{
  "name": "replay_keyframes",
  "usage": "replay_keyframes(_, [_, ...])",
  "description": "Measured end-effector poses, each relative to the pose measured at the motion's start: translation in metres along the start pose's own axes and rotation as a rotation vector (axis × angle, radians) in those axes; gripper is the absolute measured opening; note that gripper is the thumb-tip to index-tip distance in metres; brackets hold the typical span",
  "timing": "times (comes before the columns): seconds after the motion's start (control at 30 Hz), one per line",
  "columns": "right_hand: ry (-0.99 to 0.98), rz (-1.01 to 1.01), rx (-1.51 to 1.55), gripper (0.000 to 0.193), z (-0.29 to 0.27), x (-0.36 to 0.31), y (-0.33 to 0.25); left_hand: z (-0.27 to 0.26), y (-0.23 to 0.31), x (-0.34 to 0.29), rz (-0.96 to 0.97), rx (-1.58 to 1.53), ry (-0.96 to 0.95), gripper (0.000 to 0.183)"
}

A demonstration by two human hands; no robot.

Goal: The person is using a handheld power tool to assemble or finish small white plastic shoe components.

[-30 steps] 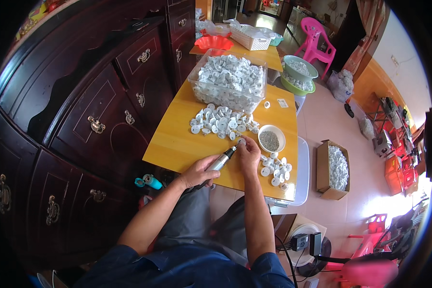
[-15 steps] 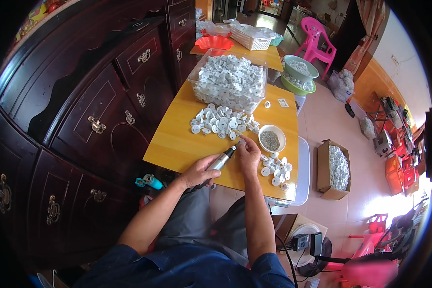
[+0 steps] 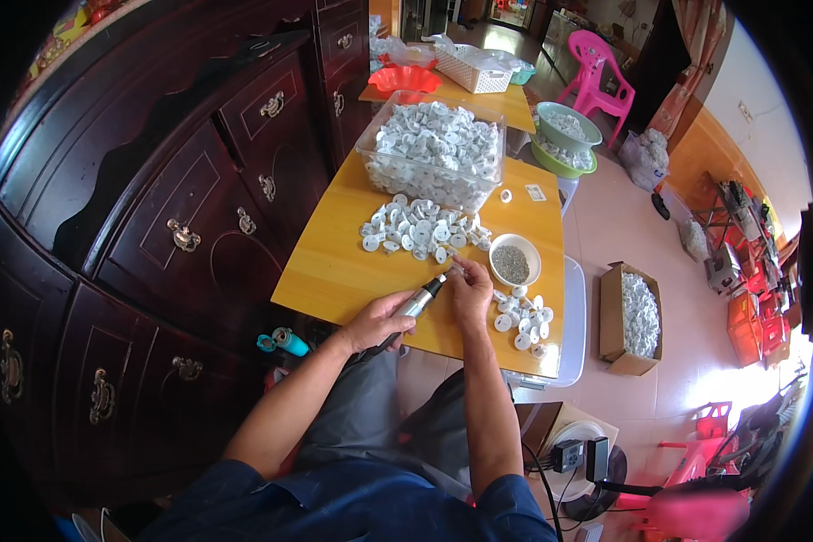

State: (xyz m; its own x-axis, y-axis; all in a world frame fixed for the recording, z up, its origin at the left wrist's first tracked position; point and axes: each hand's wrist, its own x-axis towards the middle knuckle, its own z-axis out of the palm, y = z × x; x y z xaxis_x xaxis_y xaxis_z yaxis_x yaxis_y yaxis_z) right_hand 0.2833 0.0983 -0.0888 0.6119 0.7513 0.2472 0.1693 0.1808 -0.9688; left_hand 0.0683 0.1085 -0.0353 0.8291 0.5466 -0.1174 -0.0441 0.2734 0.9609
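My left hand (image 3: 370, 323) is wrapped round a silver and black electric screwdriver (image 3: 417, 302), its tip tilted up and to the right. Just past that tip, the fingers of my right hand (image 3: 470, 294) pinch a small whitish plastic piece (image 3: 451, 270), mostly hidden by the fingertips. A loose pile of white round plastic parts (image 3: 417, 228) lies beyond both hands. Right of my right hand stands a white bowl (image 3: 537, 267) holding many tiny metal pieces, too small to make out. A smaller group of white parts (image 3: 524, 322) lies in front of the bowl.
A clear plastic bin (image 3: 364, 152) heaped with white parts stands at the far side of the yellow table (image 3: 325, 271). Dark wooden drawers (image 3: 172, 208) border the left. A cardboard box (image 3: 611, 316) of white parts sits on the floor to the right, and stacked basins (image 3: 594, 135) stand behind.
The whole view has shifted very slightly. Both hands keep nearly the same pose, with the screwdriver tip still close to the piece in my right fingers.
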Motion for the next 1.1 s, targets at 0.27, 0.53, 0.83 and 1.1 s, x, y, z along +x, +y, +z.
replay_keyframes(0.27, [-0.008, -0.033, -0.111, 0.027, -0.001, -0.001, -0.005, -0.002, -0.001, 0.000, -0.019, 0.012, 0.002, 0.062])
replay_keyframes(0.53, [0.020, -0.036, -0.098, 0.025, -0.003, -0.003, -0.007, -0.004, 0.002, 0.002, -0.049, -0.009, -0.006, 0.064])
replay_keyframes(0.83, [0.012, -0.287, -0.763, 0.015, -0.046, -0.049, -0.062, -0.009, 0.004, -0.004, -0.047, -0.033, -0.020, 0.068])
replay_keyframes(1.1, [0.079, -0.310, -1.029, 0.015, -0.080, -0.061, -0.047, -0.007, 0.002, -0.001, -0.014, -0.025, -0.037, 0.067])
